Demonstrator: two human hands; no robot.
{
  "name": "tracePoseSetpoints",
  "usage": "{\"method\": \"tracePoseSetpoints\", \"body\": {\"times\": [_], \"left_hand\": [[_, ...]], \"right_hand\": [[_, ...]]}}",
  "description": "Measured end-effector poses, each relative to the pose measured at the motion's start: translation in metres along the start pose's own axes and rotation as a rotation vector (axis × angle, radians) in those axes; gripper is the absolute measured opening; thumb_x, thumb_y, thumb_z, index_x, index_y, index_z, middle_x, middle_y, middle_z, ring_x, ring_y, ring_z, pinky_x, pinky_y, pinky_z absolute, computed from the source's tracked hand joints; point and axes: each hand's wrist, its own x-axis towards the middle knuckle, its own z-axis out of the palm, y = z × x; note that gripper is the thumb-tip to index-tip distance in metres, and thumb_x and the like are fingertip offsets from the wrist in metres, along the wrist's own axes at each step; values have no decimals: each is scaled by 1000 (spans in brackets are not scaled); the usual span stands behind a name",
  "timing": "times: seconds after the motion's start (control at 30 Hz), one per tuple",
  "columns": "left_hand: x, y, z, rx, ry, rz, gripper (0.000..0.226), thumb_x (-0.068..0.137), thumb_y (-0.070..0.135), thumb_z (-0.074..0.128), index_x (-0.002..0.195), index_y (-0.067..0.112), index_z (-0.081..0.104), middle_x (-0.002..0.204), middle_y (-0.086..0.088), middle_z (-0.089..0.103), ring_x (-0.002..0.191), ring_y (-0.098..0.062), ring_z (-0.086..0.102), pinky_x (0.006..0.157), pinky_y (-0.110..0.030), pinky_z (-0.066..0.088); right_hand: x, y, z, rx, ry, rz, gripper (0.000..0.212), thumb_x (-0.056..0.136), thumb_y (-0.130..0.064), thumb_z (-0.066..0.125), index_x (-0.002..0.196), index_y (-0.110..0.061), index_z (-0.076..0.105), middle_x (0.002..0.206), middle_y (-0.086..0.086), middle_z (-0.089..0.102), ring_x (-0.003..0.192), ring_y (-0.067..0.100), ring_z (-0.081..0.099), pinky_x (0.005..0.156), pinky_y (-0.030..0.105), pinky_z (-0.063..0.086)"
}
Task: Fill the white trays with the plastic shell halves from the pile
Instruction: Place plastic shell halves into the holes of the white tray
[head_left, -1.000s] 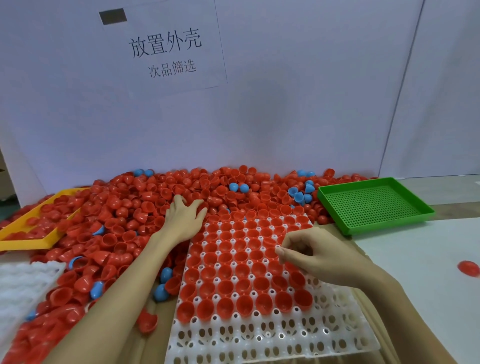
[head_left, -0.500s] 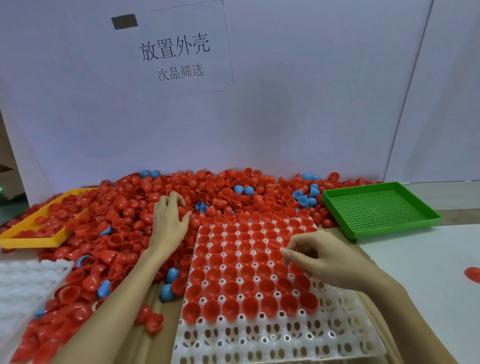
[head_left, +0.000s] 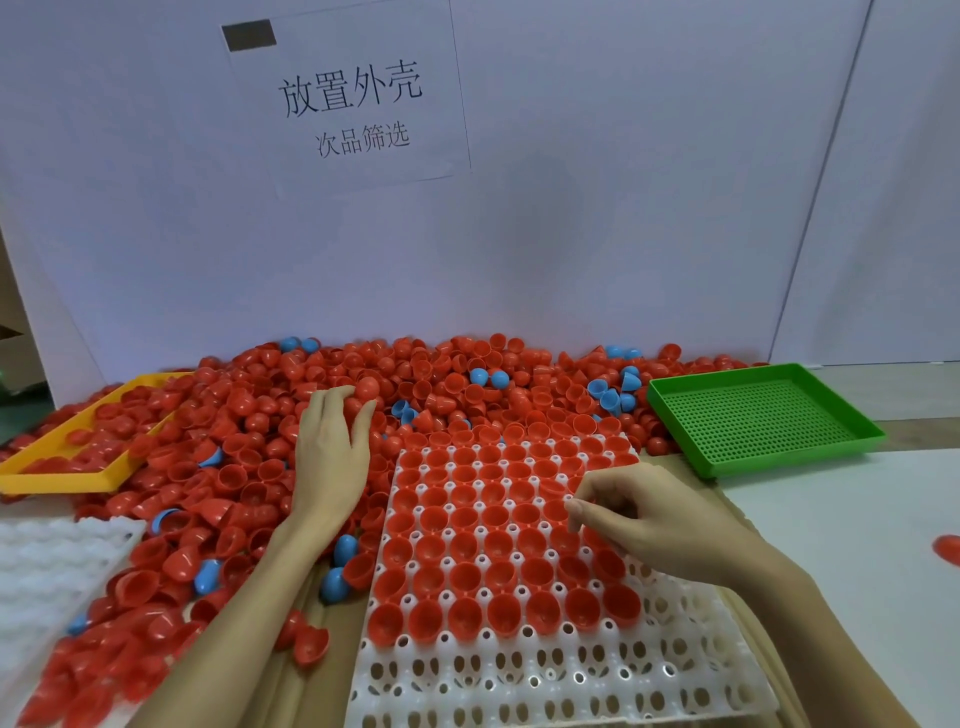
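Most pockets of the white tray (head_left: 545, 670) at 6 o'clock already hold red shells (head_left: 462, 545), cups up. Its long axis runs 12 to 6; the pile (head_left: 249, 467) sits at 10. The left hand (head_left: 332, 447) rests flat on the pile, fingers straight, holding nothing. The right hand (head_left: 639, 514) hovers curled over the tray; what it pinches, I cannot tell. A nudge from it could tip seated shells.
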Motion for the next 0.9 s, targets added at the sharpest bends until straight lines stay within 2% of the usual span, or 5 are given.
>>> {"method": "tracePoseSetpoints", "body": {"times": [0.13,0.23,0.5,0.73,0.9], "left_hand": [[-6,2,-4,-24,22,-165,41,112,41,40,120,12,68,84,-2,69,94,-25,68,116,-54,34],[-9,9,-10,-235,47,-260,49,113,44,33,82,16,58,62,1,50,61,-15,51,88,-58,50],[-48,59,-16,-690,-358,-255,63,105,65,35,89,25,80,90,-3,78,82,-11,71,76,-16,53],[-78,86,-12,-763,-645,-163,62,109,59,34,88,23,80,87,-2,78,84,-10,72,81,-14,51],[-83,87,-16,-772,-712,-166,64,108,60,33,84,20,78,84,-4,77,83,-11,73,84,-13,51]], "right_hand": [[0,0,0,3,0,4,26,104,-41,61,84,-30,74,58,-8,62,51,4,52,52,19,42],[0,-1,0,-14,-3,11,26,104,-42,60,84,-31,73,57,-9,61,50,3,52,51,18,41],[-1,-11,6,78,54,-47,7,101,-36,65,104,-33,70,70,-2,68,58,8,61,56,22,48],[6,-25,29,170,138,-256,59,98,-13,71,143,-48,56,141,-20,60,114,8,70,76,34,64],[9,-26,39,227,212,-274,34,96,-12,74,120,-37,75,106,-8,77,89,18,77,72,29,63]]}}
